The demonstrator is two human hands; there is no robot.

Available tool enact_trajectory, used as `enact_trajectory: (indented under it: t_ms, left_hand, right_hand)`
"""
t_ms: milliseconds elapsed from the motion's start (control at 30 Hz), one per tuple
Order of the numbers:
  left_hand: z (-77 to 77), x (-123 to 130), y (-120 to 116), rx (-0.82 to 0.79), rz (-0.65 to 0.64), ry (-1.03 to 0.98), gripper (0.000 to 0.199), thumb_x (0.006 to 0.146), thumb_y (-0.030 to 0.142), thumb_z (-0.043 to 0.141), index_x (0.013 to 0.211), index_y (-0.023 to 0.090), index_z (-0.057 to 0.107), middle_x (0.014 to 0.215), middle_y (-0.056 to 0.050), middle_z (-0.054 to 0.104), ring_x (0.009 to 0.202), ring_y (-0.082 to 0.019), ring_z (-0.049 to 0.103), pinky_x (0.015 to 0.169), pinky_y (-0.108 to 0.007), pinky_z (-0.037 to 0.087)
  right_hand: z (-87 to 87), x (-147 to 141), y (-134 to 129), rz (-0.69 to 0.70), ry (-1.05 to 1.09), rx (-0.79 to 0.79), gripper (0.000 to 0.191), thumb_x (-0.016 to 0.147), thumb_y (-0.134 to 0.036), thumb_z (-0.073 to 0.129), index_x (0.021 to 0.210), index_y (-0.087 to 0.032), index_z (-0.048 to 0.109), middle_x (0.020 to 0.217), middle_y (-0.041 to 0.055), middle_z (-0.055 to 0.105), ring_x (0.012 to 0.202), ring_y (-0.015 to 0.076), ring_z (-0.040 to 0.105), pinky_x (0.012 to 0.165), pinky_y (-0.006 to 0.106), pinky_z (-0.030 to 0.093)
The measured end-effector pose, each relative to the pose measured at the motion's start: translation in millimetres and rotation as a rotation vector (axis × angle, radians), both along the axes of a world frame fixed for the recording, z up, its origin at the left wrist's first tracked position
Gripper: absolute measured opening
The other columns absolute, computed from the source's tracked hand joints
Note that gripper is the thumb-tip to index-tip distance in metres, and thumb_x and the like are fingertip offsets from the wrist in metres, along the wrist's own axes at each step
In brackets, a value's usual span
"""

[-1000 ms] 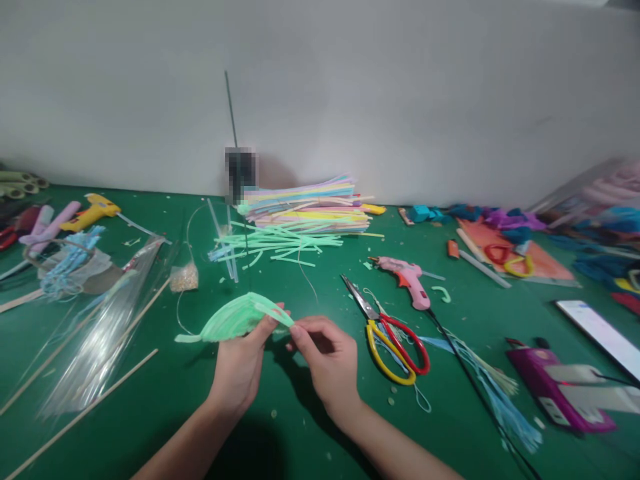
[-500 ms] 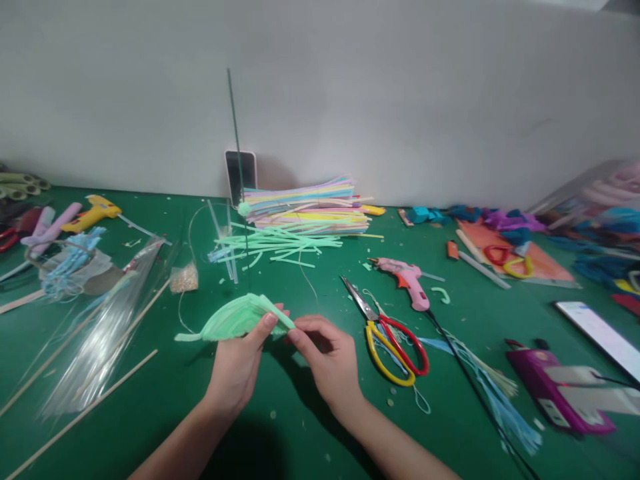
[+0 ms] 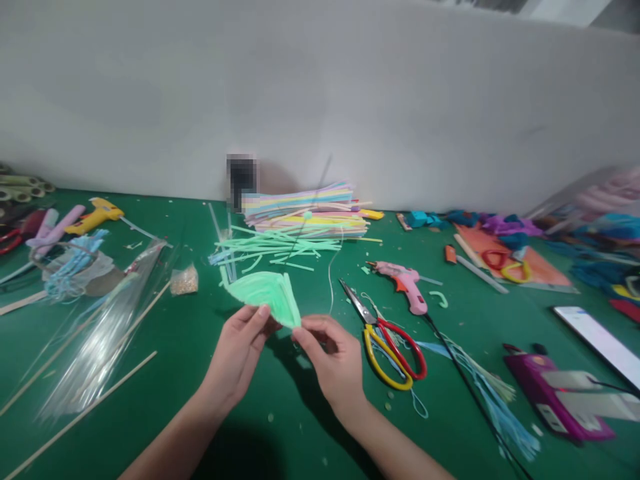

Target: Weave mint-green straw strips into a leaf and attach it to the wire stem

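A mint-green, leaf-shaped piece made of pipe cleaners laid side by side (image 3: 263, 297) is held up over the table. My left hand (image 3: 245, 340) pinches its lower edge, thumb in front and fingers behind. My right hand (image 3: 333, 353) is closed on its lower right tip, thumb against forefinger. A short loose end sticks out at the piece's upper left. Behind the piece rises a thin dark rod (image 3: 323, 173), blurred, with a small green ball (image 3: 307, 215); I cannot tell what holds its lower end. Beyond lie loose green pipe cleaners (image 3: 280, 243).
Scissors (image 3: 370, 320) and a pink glue gun (image 3: 407, 283) with a black cord lie right of my hands. Multicoloured pipe cleaners (image 3: 300, 203) lie by the wall. On the left are clear plastic sleeves (image 3: 105, 333), wooden sticks (image 3: 95, 407) and a yellow glue gun (image 3: 97, 215).
The leaf-shaped piece has turned so its broad face shows more, and its left end has swung up. The dark rod now leans right and stands farther right. Both hands keep their hold.
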State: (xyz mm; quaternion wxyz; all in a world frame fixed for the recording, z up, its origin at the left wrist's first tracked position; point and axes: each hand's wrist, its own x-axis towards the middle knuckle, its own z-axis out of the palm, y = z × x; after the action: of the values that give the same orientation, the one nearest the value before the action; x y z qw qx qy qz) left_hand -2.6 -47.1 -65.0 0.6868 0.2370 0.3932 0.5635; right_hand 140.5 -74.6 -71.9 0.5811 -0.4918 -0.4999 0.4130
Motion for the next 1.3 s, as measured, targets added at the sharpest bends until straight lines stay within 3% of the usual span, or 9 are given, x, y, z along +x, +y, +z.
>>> enact_trajectory:
  t_ms: [167, 300, 500, 600, 733, 900, 1033, 1300]
  left_hand:
    - [1.7, -9.2, 10.4, -0.008, 0.020, -0.024, 0.008, 0.080, 0.023, 0.070, 0.086, 0.017, 0.069, 0.079, 0.000, 0.071, 0.070, -0.013, 0.066, 0.072, -0.023, 0.055]
    - [1.2, -18.4, 12.5, -0.046, -0.061, 0.037, 0.008, 0.081, 0.026, 0.061, 0.079, 0.019, 0.063, 0.067, 0.001, 0.069, 0.062, -0.015, 0.066, 0.064, -0.024, 0.054]
    - [-1.9, -33.2, 9.9, -0.077, -0.512, 0.103, 0.019, 0.065, 0.024, 0.065, 0.077, 0.010, 0.069, 0.064, -0.007, 0.069, 0.054, -0.018, 0.061, 0.051, -0.025, 0.048]
    - [-4.4, -41.3, 11.6, -0.077, -0.701, 0.171, 0.025, 0.061, 0.023, 0.068, 0.078, 0.007, 0.073, 0.064, -0.006, 0.067, 0.050, -0.014, 0.055, 0.046, -0.022, 0.041]
    - [-1.0, -48.2, 16.3, -0.003, -0.856, 0.305, 0.021, 0.066, 0.026, 0.075, 0.079, 0.009, 0.074, 0.068, -0.001, 0.063, 0.058, -0.011, 0.050, 0.052, -0.019, 0.036]
    - [2.4, -50.5, 19.9, 0.126, -0.805, 0.508, 0.021, 0.079, 0.035, 0.073, 0.079, 0.015, 0.068, 0.065, 0.005, 0.051, 0.063, -0.009, 0.041, 0.056, -0.018, 0.029]
    - [6.1, -50.0, 18.3, 0.178, -0.749, 0.660, 0.028, 0.082, 0.043, 0.068, 0.086, 0.016, 0.070, 0.072, 0.002, 0.060, 0.067, -0.012, 0.049, 0.061, -0.021, 0.035]
    - [22.9, -47.3, 16.0, 0.320, -0.697, 0.915, 0.029, 0.087, 0.046, 0.059, 0.089, 0.020, 0.073, 0.088, -0.002, 0.072, 0.083, -0.020, 0.062, 0.078, -0.027, 0.044]
  right_hand:
    - [-5.5, 6.5, 3.5, 0.195, -0.277, 0.109, 0.022, 0.084, -0.019, 0.066, 0.105, -0.022, 0.071, 0.103, 0.0062, 0.070, 0.087, 0.0165, 0.067, 0.077, 0.028, 0.054]
    - [-7.9, 18.9, 13.9, 0.173, -0.268, -0.021, 0.017, 0.087, -0.025, 0.063, 0.101, -0.022, 0.072, 0.101, 0.0068, 0.071, 0.092, 0.0192, 0.066, 0.080, 0.031, 0.052]
    - [5.2, 35.3, 23.1, 0.138, 0.232, -0.334, 0.029, 0.087, -0.042, 0.065, 0.105, -0.020, 0.070, 0.096, 0.0060, 0.072, 0.075, 0.0138, 0.065, 0.062, 0.023, 0.051]
    - [10.8, 35.2, 22.0, 0.272, 0.362, -0.448, 0.033, 0.087, -0.046, 0.064, 0.103, -0.018, 0.071, 0.090, 0.0057, 0.071, 0.064, 0.0106, 0.062, 0.052, 0.019, 0.046]
    - [13.1, 31.2, 17.4, 0.458, 0.393, -0.556, 0.036, 0.088, -0.048, 0.062, 0.091, -0.014, 0.073, 0.079, 0.0058, 0.071, 0.056, 0.0095, 0.061, 0.049, 0.019, 0.046]
    - [13.8, 38.0, 21.0, 0.488, 0.423, -0.625, 0.039, 0.087, -0.051, 0.062, 0.090, -0.014, 0.073, 0.081, 0.0064, 0.072, 0.056, 0.0092, 0.063, 0.048, 0.017, 0.047]
    - [19.7, 51.5, 33.9, 0.461, 0.421, -0.644, 0.040, 0.083, -0.053, 0.067, 0.093, -0.014, 0.074, 0.076, 0.0046, 0.071, 0.056, 0.0104, 0.066, 0.048, 0.017, 0.050]
    - [32.7, 56.1, 41.1, 0.508, 0.195, -0.583, 0.025, 0.081, -0.040, 0.074, 0.086, -0.015, 0.075, 0.071, 0.0038, 0.073, 0.062, 0.0102, 0.067, 0.060, 0.019, 0.055]
